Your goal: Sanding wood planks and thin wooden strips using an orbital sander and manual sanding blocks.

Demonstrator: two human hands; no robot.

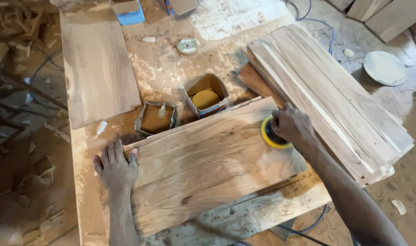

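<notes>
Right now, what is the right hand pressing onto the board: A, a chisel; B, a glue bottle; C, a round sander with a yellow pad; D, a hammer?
C: the right hand grips a round sander whose yellow pad sits flat on the board, while the left hand lies flat at the board's left end.

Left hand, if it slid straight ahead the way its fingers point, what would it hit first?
Most likely the dusty grey tray of brown powder with the small glue bottle standing in it. The left hand lies flat at the board's edge, fingers aimed up the bench; depth is uncertain.
</notes>
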